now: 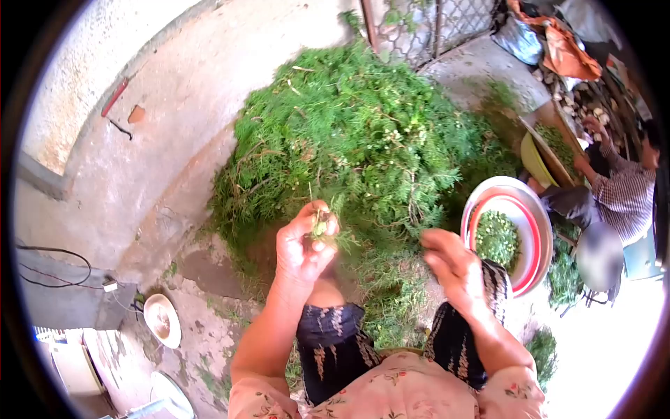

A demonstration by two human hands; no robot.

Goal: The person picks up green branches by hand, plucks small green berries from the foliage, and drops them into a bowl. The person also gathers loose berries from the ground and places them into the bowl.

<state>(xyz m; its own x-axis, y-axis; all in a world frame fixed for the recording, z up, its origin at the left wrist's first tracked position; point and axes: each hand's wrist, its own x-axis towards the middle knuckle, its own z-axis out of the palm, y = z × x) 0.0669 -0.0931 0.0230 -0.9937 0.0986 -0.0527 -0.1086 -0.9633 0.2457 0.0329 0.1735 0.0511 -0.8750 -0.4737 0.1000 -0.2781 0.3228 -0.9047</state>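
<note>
My left hand [307,244] is raised in front of the pile, its fingers pinched on a small green sprig [321,227] with a thin stem sticking up. My right hand [453,269] hangs above my right knee, just left of the basin; its fingers are a little blurred, loosely stretched and apart, with nothing visible in them. A large heap of feathery green branches [349,133] with small pale buds lies ahead of me. The wide metal basin [541,258] with a red-and-white inside holds plucked green bits [497,237].
At the right a seated person in a striped shirt [624,199] works by a yellow-green basin [534,160] and a tray of greens [555,143]. A wire fence [408,31] stands behind the heap. Farther left are a red-handled tool [114,98] and a small bowl [174,321].
</note>
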